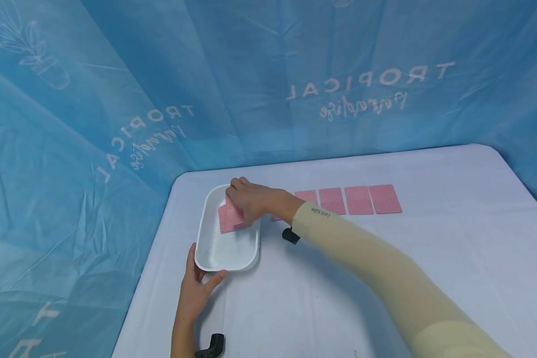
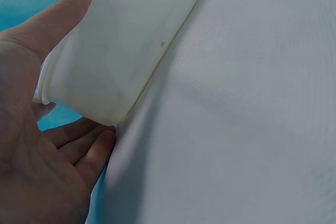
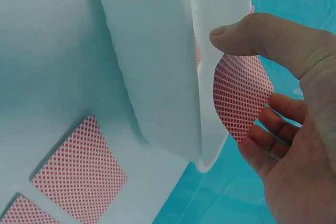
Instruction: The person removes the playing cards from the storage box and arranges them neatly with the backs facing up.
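A white plastic tub (image 1: 215, 252) stands on the left of the table. At its near left corner my left hand (image 1: 194, 294) grips it, thumb at the near wall and fingers along the left side. My right hand (image 1: 253, 200) is over the tub's far part and holds a red-and-white patterned playing card (image 3: 242, 95). That card bends between the thumb and fingers in the right wrist view. Another card (image 1: 229, 221) lies in the tub below the hand, back up; whether more lie under it is hidden.
A row of several face-down cards (image 1: 386, 199) runs to the right of the tub, partly covered by my right forearm (image 1: 358, 248). A white cloth covers the table (image 1: 295, 308). Blue printed curtains (image 1: 250, 99) hang behind and at the left.
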Available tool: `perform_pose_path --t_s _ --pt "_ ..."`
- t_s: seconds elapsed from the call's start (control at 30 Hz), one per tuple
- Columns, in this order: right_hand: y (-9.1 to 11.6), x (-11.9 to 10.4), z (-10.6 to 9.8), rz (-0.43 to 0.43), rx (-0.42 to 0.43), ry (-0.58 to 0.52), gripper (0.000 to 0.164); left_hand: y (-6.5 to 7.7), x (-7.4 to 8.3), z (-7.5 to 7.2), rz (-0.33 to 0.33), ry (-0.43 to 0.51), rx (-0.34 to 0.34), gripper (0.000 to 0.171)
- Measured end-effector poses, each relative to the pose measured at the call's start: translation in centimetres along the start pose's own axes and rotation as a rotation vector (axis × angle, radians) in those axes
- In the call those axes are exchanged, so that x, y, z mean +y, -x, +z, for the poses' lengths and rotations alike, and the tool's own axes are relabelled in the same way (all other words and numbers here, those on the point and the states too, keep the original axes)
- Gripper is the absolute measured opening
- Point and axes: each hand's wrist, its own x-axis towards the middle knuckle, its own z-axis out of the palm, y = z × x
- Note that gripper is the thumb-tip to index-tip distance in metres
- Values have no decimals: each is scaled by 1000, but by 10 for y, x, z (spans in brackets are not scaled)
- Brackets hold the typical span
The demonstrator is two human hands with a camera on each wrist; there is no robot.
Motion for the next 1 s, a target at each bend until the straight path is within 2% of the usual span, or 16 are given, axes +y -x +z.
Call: perform_pose_path --t_s 0.2,0.43,0.6,0.83,1.0 --pt "6 5 -2 21 10 -1 89 -1 1 0 5 0 -2 108" --pt "12 8 -4 12 23 -9 89 1 3 0 -30 -16 2 110" --pt "17 12 -4 22 30 7 89 2 4 0 -31 -10 4 108" --pt "30 22 -2 24 60 -27 89 2 7 -1 -70 7 -14 112" --pt "42 33 1 46 70 -30 88 0 7 1 -59 7 -23 112"
